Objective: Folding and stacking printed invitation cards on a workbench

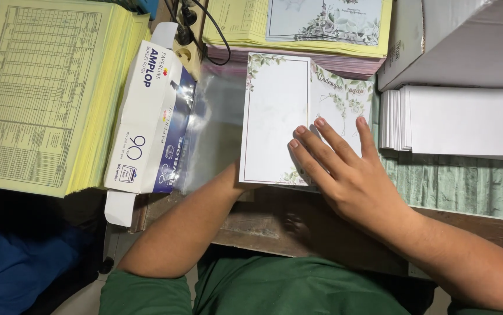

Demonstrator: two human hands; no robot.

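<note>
— Where are the hands?

— The right hand (pixel 350 175) lies flat, palm down, on a folded white card with a green leaf border (pixel 274 116). Its fingers (pixel 327 137) are spread and straight, pressing on the card's right half, gripping nothing.

— And the left?

— The left hand is hidden beneath the card's left panel; only the forearm (pixel 187 227) shows, running up under the lower edge. Whether its fingers are curled or open, I cannot tell.

— Where does the card sit?

— In the middle of the wooden table (pixel 263 224), partly over a clear plastic sleeve (pixel 213 128) that spreads out to its left.

— What lies around it?

— Just left of the sleeve, an opened white and blue cardboard envelope box (pixel 146 122). Further left, a thick stack of yellow printed forms (pixel 41 93). To the right, a pile of plain white envelopes (pixel 455 119) rests on a green cloth (pixel 455 184), with a grey cardboard box (pixel 455 41) above it. Behind the card, another stack of yellow and pink sheets (pixel 298 49) carries a floral print on top.
</note>
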